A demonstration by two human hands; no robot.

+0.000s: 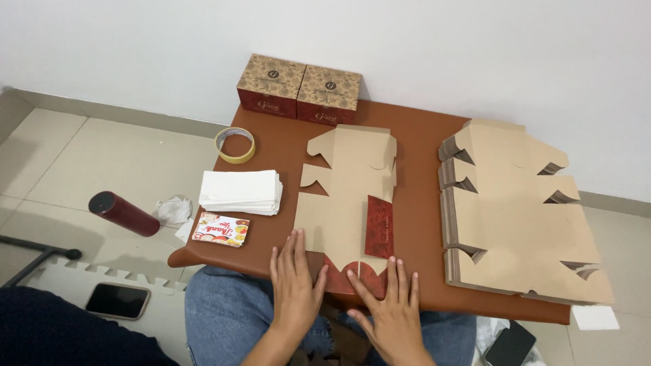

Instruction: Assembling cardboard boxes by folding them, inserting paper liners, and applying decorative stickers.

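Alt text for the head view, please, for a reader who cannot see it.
Both hands, left hand and right hand, press flat on an unfolded cardboard box blank on a brown table. Stacked blanks lie right; two finished boxes behind.

**Count of things on and around the tabletop**

Two folded boxes stand at the upper centre. One flat box blank lies mid-frame, and one stack of blanks fills the right; its sheets cannot be counted. One tape roll, one pile of white sheets and one printed card stack sit at the left. On the floor: one dark red bottle, one crumpled tissue, and two phones, lower left and lower right. Two hands show at the bottom.
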